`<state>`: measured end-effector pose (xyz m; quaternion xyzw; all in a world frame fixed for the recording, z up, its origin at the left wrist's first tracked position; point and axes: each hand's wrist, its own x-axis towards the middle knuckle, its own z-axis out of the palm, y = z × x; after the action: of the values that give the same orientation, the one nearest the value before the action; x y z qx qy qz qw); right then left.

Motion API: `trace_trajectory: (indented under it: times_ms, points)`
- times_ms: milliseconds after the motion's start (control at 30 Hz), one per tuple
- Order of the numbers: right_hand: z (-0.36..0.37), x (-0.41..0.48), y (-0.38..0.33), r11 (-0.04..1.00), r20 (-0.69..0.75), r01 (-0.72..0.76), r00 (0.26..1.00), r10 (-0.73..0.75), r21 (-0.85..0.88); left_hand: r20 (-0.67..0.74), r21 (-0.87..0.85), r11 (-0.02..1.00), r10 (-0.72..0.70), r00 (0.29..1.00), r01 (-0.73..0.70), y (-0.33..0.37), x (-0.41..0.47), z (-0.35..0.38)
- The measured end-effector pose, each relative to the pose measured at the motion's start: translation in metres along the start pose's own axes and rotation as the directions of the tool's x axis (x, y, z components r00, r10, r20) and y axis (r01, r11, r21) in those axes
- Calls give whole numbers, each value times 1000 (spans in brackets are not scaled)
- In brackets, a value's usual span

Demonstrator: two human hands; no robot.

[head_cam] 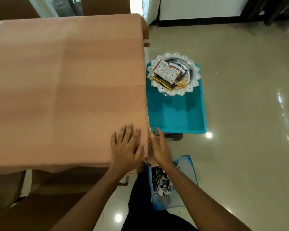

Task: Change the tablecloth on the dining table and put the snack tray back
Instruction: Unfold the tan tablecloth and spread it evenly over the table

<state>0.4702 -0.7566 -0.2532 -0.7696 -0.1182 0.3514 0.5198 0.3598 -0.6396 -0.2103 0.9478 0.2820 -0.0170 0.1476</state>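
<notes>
A salmon-pink tablecloth (65, 84) covers the dining table. My left hand (126, 147) lies flat on its near right corner with fingers spread. My right hand (160, 148) is at the table's right edge beside that corner, fingers straight against the hanging cloth; its fingertips are partly hidden. A silver scalloped snack tray (193, 77) with packets and small yellow snacks sits on the far end of a teal bin (177, 114) right of the table.
A light-blue basket (185, 167) holding a black-and-white patterned cloth (162, 182) stands on the glossy tiled floor (249, 114) by my legs. Brown chairs (10, 189) sit at the table's near side and far side. A white wall with dark skirting is at the back.
</notes>
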Motion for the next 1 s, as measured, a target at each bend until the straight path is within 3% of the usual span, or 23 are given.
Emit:
trace_trajectory:
  times_ms: [100, 200, 367, 533, 1000]
  points:
    - [-9, -4, 33, 947, -38, -269, 959, 279, 176, 15, 41, 999, -21, 1000, 21, 2, -3, 2]
    - [-12, 0, 63, 894, 62, -407, 913, 402, 190, 17, 65, 997, -34, 999, 33, 4, -1, 3]
    - [-9, 5, 58, 894, 180, -406, 909, 375, 190, -2, 69, 997, -41, 999, 41, 4, -2, 7]
    - [-17, 3, 50, 861, 89, -462, 887, 453, 214, -19, 105, 994, -29, 999, 31, 3, 0, 8]
    - [-7, 16, 61, 863, 308, -497, 839, 449, 95, -40, 146, 989, -17, 999, 22, 2, -1, 12]
